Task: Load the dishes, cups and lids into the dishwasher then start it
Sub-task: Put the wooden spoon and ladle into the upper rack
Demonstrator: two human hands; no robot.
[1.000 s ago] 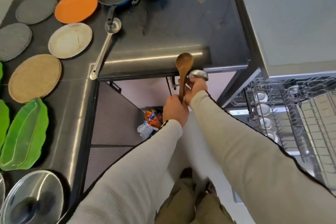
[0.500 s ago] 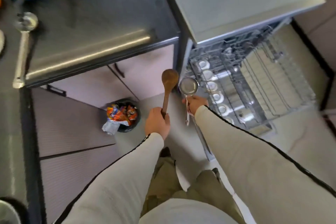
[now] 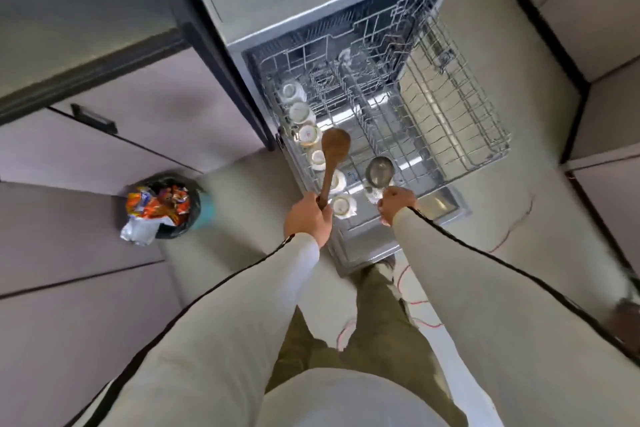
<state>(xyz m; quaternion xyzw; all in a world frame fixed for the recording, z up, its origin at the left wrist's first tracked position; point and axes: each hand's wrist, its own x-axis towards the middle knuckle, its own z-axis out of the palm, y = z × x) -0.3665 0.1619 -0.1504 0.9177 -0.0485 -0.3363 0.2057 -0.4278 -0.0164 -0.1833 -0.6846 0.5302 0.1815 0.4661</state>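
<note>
Six upturned cups (image 3: 308, 135) stand in one dishwasher rack (image 3: 485, 135), possibly a seventh, blurred, farther back. One wooden spoon (image 3: 333, 152), one metal ladle (image 3: 379, 171), one full rubbish bin (image 3: 162, 206).

Both arms out forward and down, roughly parallel, elbows only slightly bent, long beige sleeves with a dark seam line down to the wrists. Left hand (image 3: 306, 222) is fisted, back of hand up, fingers wrapped round the handle of a wooden spoon (image 3: 334, 156) that sticks up and away from the fist, bowl end far from the body. Right hand (image 3: 397, 201) sits level with the left and apart from it, knuckles up, fingers curled on the handle of a small metal ladle (image 3: 380, 171), bowl just past the fingers. Wrists look straight. Hands not touching.
</note>
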